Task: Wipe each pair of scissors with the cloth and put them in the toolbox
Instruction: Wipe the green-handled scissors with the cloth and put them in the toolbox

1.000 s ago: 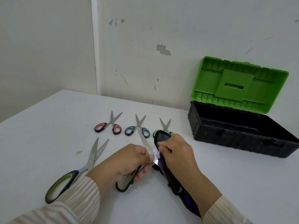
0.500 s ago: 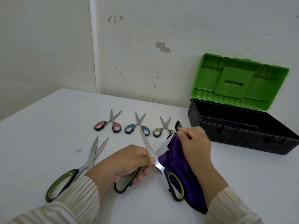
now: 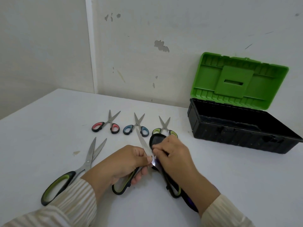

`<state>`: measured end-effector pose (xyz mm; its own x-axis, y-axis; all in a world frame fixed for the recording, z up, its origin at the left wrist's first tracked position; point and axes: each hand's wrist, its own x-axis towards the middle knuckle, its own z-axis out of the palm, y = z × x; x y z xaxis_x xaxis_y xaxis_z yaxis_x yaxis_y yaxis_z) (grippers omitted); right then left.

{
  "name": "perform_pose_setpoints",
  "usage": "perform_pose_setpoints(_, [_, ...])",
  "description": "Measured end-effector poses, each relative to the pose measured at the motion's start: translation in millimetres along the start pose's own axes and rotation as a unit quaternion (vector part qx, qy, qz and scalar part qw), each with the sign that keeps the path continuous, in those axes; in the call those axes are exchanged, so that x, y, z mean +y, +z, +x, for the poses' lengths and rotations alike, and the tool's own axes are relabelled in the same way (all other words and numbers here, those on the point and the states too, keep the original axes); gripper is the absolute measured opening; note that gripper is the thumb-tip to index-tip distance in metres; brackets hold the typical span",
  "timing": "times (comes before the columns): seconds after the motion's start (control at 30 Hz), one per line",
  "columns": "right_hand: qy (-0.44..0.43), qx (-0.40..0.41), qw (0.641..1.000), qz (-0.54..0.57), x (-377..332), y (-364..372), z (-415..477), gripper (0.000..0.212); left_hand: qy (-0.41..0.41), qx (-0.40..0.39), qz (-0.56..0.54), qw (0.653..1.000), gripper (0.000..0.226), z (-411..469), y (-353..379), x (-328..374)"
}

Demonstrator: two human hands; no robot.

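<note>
My left hand [image 3: 121, 163] grips a large pair of scissors [image 3: 144, 147] with green-and-black handles, spread wide, one bare blade pointing up and away. My right hand [image 3: 173, 154] pinches a dark purple cloth [image 3: 156, 140] around the other blade near the pivot; more cloth shows under my right wrist. A second large green-handled pair [image 3: 78, 171] lies at the left. Three small pairs lie in a row behind: red-handled [image 3: 106, 126], blue-handled [image 3: 136, 128], green-handled [image 3: 164, 128]. The black toolbox [image 3: 229, 135] stands open at the right with its green lid [image 3: 237, 82] raised.
The white table [image 3: 229, 177] meets a scuffed white wall corner behind. Its left edge runs diagonally at the far left. The toolbox interior looks dark, and I see nothing inside it.
My right hand has slid the cloth back down the blade toward the pivot, after drawing it out toward the tip half a second ago. The left hand has held still.
</note>
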<state>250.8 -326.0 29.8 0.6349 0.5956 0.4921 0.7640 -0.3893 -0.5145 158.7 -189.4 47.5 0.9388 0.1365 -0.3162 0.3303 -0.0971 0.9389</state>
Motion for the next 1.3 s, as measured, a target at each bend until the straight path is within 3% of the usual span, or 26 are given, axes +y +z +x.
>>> perform_pose_setpoints(0.1, [0.031, 0.06, 0.998, -0.016, 7, -5, 6, 0.01, 0.001, -0.006, 0.009, 1.0, 0.031, -1, 3, 0])
perform_pose_setpoints(0.23, [0.006, -0.01, 1.0, -0.012, -3, 2, -2, 0.01, 0.003, 0.0, 0.012, 1.0, 0.032, 0, 2, 0])
perform_pose_setpoints(0.37, [0.147, 0.114, 0.982, 0.018, 20, -27, 16, 0.021, -0.007, -0.026, 0.021, 0.999, 0.03, -1, -1, 1])
perform_pose_setpoints(0.43, [0.16, 0.042, 0.985, 0.05, 21, -38, 13, 0.026, -0.001, -0.008, -0.023, 1.0, 0.024, 2, -6, 0])
perform_pose_setpoints(0.57, [0.105, -0.182, 0.976, 0.058, -3, -32, 2, 0.011, 0.01, 0.013, -0.096, 0.995, 0.021, 5, -14, 0])
perform_pose_setpoints(0.63, [0.101, -0.207, 0.972, 0.043, -5, -25, 1, 0.018, 0.011, 0.011, -0.103, 0.995, 0.025, 3, -12, 1])
perform_pose_setpoints(0.73, [0.135, -0.177, 0.97, 0.098, -2, -25, 1, 0.014, -0.021, 0.023, -0.137, 0.99, 0.025, 1, -14, 6])
perform_pose_setpoints(0.87, [0.208, -0.126, 0.948, 0.205, 1, -27, 0, 0.02, -0.041, 0.041, -0.317, 0.947, 0.036, 3, -33, 8])
perform_pose_setpoints(1.0, [0.256, -0.095, 0.927, 0.258, -2, -23, 1, 0.023, 0.017, 0.097, -0.544, 0.834, 0.048, 16, -29, -1])
perform_pose_setpoints(1.03, [0.263, -0.091, 0.924, 0.263, -4, -22, 0, 0.024, 0.022, 0.099, -0.562, 0.821, 0.046, 20, -23, -4])
perform_pose_setpoints(1.23, [0.225, -0.08, 0.943, 0.232, -9, -10, -1, 0.028, 0.057, 0.095, -0.406, 0.907, 0.022, 23, 19, -5])
perform_pose_setpoints(1.3, [0.202, -0.089, 0.953, 0.205, -11, -7, -1, 0.025, 0.066, 0.107, -0.368, 0.921, 0.015, 23, 20, -7])
